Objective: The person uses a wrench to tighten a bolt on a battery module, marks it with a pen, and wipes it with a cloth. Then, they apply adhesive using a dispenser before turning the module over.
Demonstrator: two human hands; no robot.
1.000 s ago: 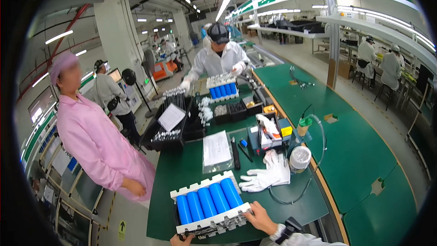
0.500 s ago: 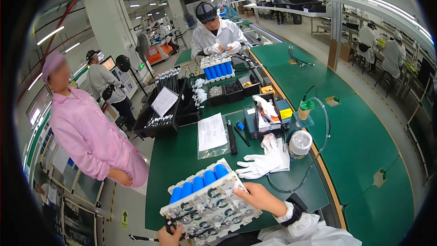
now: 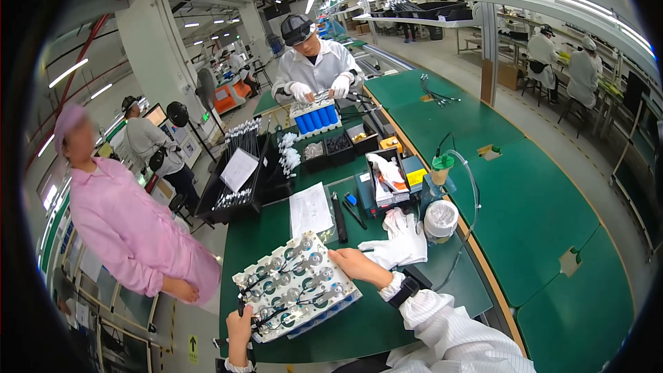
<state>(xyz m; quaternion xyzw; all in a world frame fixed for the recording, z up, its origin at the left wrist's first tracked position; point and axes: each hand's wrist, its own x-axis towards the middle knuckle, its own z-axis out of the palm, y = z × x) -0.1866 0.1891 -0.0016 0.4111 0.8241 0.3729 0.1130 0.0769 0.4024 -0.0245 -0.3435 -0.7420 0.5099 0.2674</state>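
Note:
A battery pack (image 3: 297,287) is held tilted over the near end of the green table, its off-white frame face turned up. Metal tabs and black wires run across that face; a strip of blue cells (image 3: 324,314) shows along the lower edge. My left hand (image 3: 239,329) is closed on the pack's left edge, beside a bundle of black leads. At the upper right edge, my right hand (image 3: 360,266) grips the frame with the thumb on top. White gloves (image 3: 400,242) lie just beyond the right hand. Fingers under the pack are hidden.
Beyond the pack lie a paper sheet (image 3: 309,213), a black pen-like tool (image 3: 339,217) and a black bin of cables (image 3: 228,197). A white tub (image 3: 440,220) stands to the right. A co-worker (image 3: 314,72) handles another pack opposite; a person in pink (image 3: 128,228) stands left.
The pack has tipped so its wired face points upward, and the blue cells have turned mostly out of sight. Both hands moved with it, still gripping. The co-worker opposite has shifted their gloved hands.

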